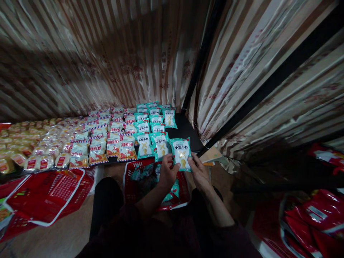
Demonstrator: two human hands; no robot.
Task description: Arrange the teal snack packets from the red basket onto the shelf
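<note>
at exposed shelf (185, 129) edge, hands (168, 172) (200, 172) holding packet (182, 152)

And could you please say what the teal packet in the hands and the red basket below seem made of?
Teal packet: probably glossy plastic film, given its highlights and puffed shape. Red basket: likely smooth plastic, from its evenly coloured walls.

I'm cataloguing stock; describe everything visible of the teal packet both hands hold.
The teal snack packet looks like puffed, glossy plastic film, apparently unopened. Its white front shows dark Chinese characters above yellowish snack shapes. It faces up, lettering upright, at the near edge of the black shelf; contact there is unclear. The left hand and right hand hold its lower sides.
</note>
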